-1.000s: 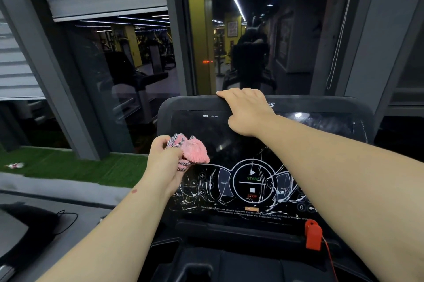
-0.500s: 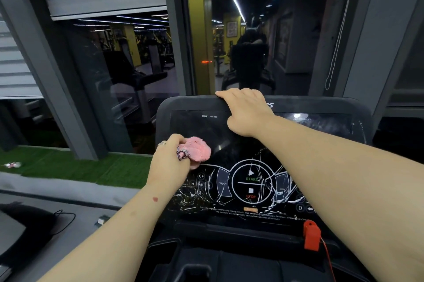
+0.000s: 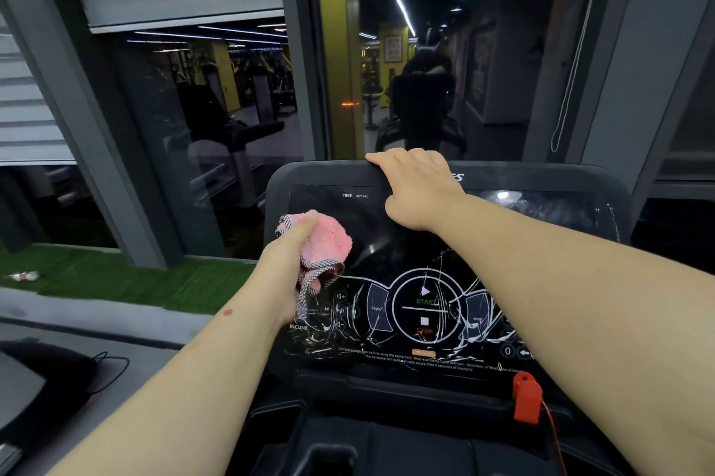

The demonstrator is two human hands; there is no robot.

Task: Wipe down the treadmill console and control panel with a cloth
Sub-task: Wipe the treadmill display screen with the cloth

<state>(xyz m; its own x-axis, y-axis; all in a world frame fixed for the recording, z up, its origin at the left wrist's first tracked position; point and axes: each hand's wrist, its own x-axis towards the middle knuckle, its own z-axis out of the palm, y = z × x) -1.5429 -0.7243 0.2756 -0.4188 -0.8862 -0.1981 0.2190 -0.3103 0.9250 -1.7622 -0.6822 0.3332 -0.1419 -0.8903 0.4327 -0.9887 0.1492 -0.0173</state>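
Hands two: left hand (image 3: 288, 266) fingers clamp one pink cloth (image 3: 329, 239); right hand (image 3: 419, 191) fingers hook console (image 3: 321, 175) top.

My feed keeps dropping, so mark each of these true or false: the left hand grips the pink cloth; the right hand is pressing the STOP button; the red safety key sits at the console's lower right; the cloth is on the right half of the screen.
1. The left hand grips the pink cloth. True.
2. The right hand is pressing the STOP button. False: its fingers hook over the top edge of the console.
3. The red safety key sits at the console's lower right. True.
4. The cloth is on the right half of the screen. False: it is at the left side.
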